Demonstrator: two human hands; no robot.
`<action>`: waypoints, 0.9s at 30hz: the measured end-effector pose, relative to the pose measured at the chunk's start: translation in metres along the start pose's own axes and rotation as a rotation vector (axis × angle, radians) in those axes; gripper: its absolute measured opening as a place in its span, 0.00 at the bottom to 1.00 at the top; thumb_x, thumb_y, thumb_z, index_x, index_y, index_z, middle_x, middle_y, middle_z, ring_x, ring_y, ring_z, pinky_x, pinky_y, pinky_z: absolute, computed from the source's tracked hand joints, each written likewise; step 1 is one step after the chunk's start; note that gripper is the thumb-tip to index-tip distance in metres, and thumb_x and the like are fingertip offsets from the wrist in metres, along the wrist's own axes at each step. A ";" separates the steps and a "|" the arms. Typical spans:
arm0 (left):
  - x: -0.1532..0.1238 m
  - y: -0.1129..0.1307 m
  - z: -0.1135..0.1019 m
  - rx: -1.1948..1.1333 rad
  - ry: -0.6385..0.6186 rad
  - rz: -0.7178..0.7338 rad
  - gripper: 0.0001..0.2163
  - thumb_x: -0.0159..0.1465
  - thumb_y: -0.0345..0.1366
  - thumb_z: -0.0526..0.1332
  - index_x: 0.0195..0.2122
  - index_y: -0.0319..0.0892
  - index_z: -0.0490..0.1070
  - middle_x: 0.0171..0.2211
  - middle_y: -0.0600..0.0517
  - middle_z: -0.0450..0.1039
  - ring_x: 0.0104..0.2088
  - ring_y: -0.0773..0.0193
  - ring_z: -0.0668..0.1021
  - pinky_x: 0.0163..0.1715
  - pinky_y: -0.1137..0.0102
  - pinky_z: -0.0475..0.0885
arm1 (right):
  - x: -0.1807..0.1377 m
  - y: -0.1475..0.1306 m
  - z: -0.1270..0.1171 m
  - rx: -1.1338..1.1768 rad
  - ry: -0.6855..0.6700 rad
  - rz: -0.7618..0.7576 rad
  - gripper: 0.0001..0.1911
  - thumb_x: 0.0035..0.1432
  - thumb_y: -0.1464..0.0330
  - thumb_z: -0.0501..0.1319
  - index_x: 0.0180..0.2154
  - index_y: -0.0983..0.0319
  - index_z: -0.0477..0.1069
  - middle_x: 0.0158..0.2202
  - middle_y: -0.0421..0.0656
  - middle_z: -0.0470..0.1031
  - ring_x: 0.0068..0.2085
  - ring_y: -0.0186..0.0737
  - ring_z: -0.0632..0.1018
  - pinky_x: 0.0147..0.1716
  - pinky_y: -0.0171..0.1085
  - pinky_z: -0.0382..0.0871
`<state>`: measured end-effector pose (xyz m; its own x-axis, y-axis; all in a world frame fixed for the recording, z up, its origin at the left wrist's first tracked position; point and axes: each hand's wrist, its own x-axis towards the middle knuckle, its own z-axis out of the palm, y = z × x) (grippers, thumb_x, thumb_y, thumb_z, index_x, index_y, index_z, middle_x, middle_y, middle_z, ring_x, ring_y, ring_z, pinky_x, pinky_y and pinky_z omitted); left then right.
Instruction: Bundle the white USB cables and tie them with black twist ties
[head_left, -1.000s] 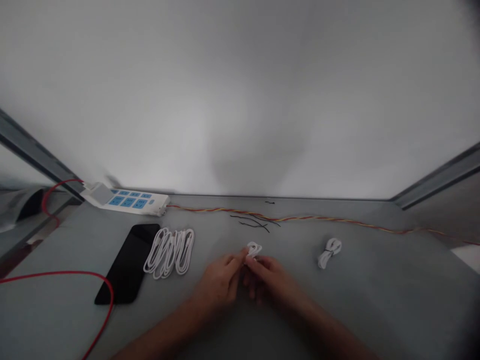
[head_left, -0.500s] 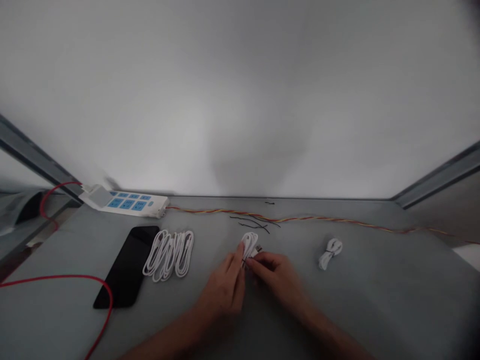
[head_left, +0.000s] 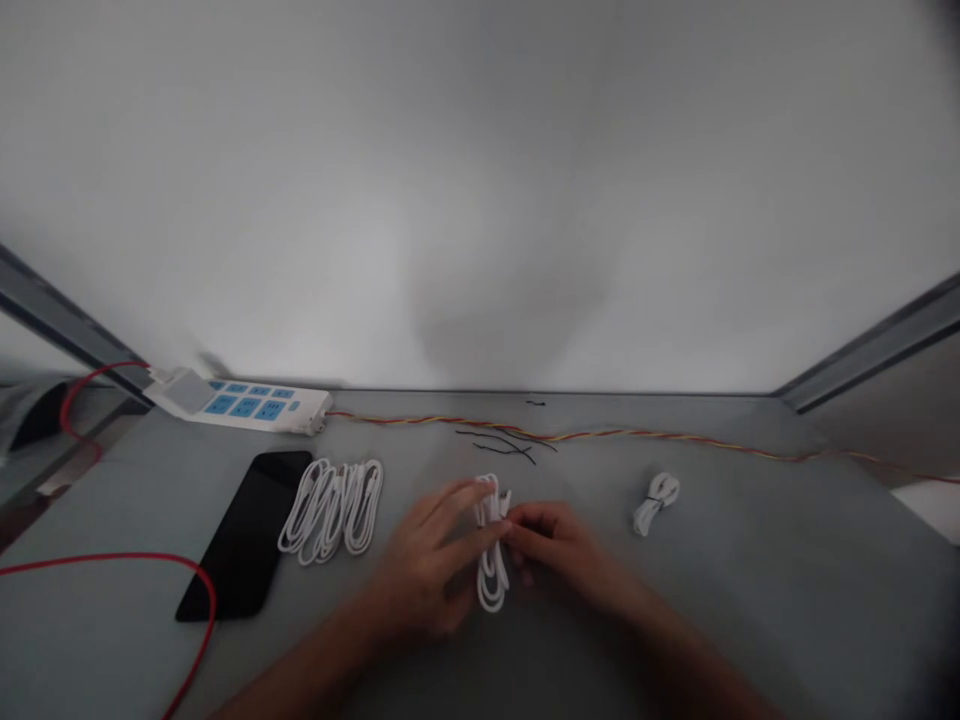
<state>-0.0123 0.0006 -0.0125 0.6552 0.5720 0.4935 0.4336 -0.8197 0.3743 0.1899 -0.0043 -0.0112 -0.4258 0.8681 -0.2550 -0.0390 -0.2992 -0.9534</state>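
Grey-white wall panel (head_left: 480,200) fills the back, above a flat grey tabletop (head_left: 735,560). A twisted red-and-yellow wire (head_left: 645,433) runs rightward along the rear from a long white power strip with blue sockets (head_left: 244,405). At the left, a thin red cord (head_left: 127,555) crosses the near end of a black rectangular phone (head_left: 244,535). Just beside it lies a row of looped white cables (head_left: 330,510).

At front centre are 2 bare hands around 1 slim coiled white cable (head_left: 489,512). The left hand (head_left: 431,560) holds it, thumb across its middle; the right hand (head_left: 559,550) makes a narrow pinch against its right side, the pinched part too small to tell.

Well to the right sits 1 small white cable bundle with a dark tie (head_left: 656,503); thin black ties (head_left: 502,450) lie beyond the hands.
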 end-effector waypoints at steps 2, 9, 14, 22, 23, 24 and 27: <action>0.000 -0.001 0.000 -0.040 -0.022 0.047 0.24 0.59 0.29 0.59 0.57 0.43 0.62 0.57 0.42 0.67 0.59 0.49 0.65 0.52 0.55 0.66 | 0.000 0.002 0.000 0.013 -0.036 0.014 0.19 0.53 0.54 0.62 0.25 0.63 0.69 0.21 0.36 0.67 0.20 0.29 0.69 0.21 0.31 0.63; -0.002 0.003 0.012 -0.220 0.168 -0.284 0.18 0.63 0.33 0.58 0.54 0.42 0.62 0.32 0.49 0.79 0.33 0.61 0.79 0.35 0.68 0.73 | 0.000 0.005 0.003 -0.261 0.019 -0.097 0.15 0.57 0.58 0.60 0.27 0.63 0.70 0.20 0.36 0.65 0.22 0.31 0.66 0.22 0.31 0.59; 0.001 0.009 0.005 -0.556 0.059 -0.618 0.11 0.66 0.37 0.54 0.45 0.40 0.70 0.23 0.55 0.73 0.21 0.69 0.72 0.21 0.75 0.65 | -0.002 0.004 0.008 -0.475 0.090 -0.256 0.09 0.59 0.67 0.58 0.29 0.62 0.73 0.24 0.38 0.70 0.27 0.33 0.68 0.27 0.32 0.61; 0.005 0.005 0.000 -0.527 -0.076 -0.538 0.16 0.59 0.34 0.59 0.49 0.41 0.73 0.29 0.52 0.77 0.26 0.66 0.75 0.29 0.73 0.69 | -0.001 -0.002 0.002 -0.558 0.148 -0.273 0.11 0.61 0.67 0.55 0.31 0.62 0.74 0.23 0.39 0.72 0.25 0.33 0.70 0.26 0.32 0.62; 0.006 0.006 0.000 -0.477 -0.069 -0.570 0.14 0.60 0.36 0.59 0.46 0.41 0.75 0.26 0.52 0.76 0.24 0.67 0.74 0.27 0.74 0.68 | -0.001 -0.001 0.002 -0.595 0.153 -0.286 0.11 0.61 0.67 0.55 0.31 0.62 0.74 0.24 0.39 0.73 0.26 0.34 0.71 0.27 0.32 0.62; 0.007 0.007 0.001 -0.432 -0.064 -0.610 0.12 0.60 0.37 0.59 0.41 0.40 0.77 0.23 0.53 0.75 0.22 0.67 0.73 0.25 0.75 0.67 | -0.002 -0.001 0.003 -0.640 0.156 -0.309 0.11 0.61 0.67 0.55 0.31 0.61 0.74 0.25 0.40 0.74 0.27 0.35 0.72 0.28 0.33 0.63; 0.009 0.009 0.003 -0.354 -0.092 -0.697 0.18 0.64 0.44 0.55 0.27 0.38 0.76 0.16 0.55 0.69 0.18 0.69 0.70 0.20 0.75 0.61 | -0.002 0.002 0.005 -0.780 0.148 -0.418 0.11 0.61 0.68 0.54 0.33 0.60 0.75 0.29 0.42 0.77 0.30 0.37 0.75 0.31 0.34 0.65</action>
<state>-0.0002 -0.0015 -0.0071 0.3599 0.9330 -0.0080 0.5504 -0.2054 0.8093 0.1857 -0.0086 -0.0114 -0.3912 0.9043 0.1707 0.4839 0.3599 -0.7977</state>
